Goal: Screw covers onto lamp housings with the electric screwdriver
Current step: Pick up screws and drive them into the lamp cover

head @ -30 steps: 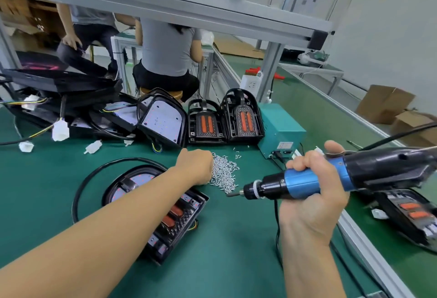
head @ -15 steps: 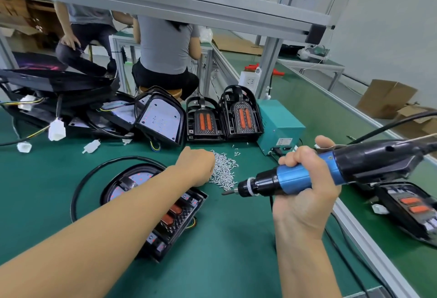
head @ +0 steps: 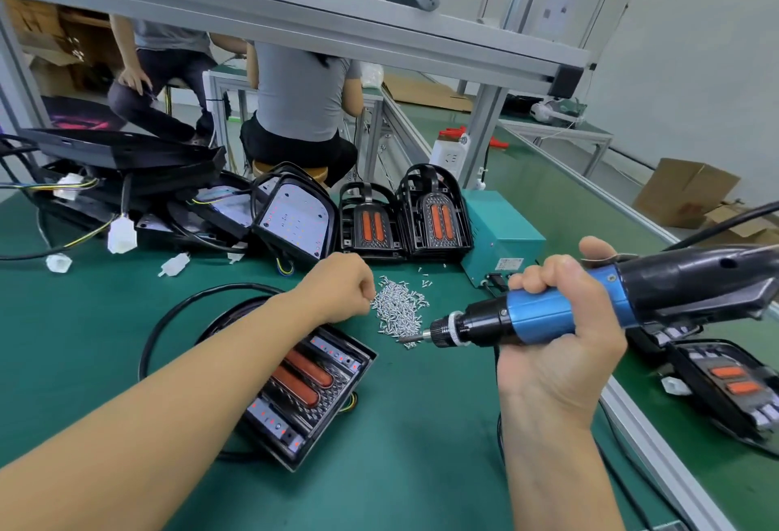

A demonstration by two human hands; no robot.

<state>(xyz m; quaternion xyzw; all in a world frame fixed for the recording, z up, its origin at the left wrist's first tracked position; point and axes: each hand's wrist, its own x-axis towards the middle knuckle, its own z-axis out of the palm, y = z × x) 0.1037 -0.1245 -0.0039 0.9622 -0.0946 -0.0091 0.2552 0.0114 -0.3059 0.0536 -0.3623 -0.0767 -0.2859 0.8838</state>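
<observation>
Your right hand [head: 560, 315] is wrapped firmly around the blue-and-black electric screwdriver [head: 590, 307], its bit tip just right of the heap of small silver screws [head: 398, 311]. Your left hand [head: 341, 288] sits curled at the heap's left edge; whether it pinches a screw, I cannot tell. The black plastic lamp housing with orange lenses [head: 301, 387] lies below-left of the heap. It looks light and rigid, likely to skate on the green mat [head: 400, 446], so steady it by its frame, not the lenses.

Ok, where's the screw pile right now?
In the head view the loose screw pile lies mid-table on the green mat, just right of the left hand, with the electric screwdriver tip at its near right edge.
</observation>
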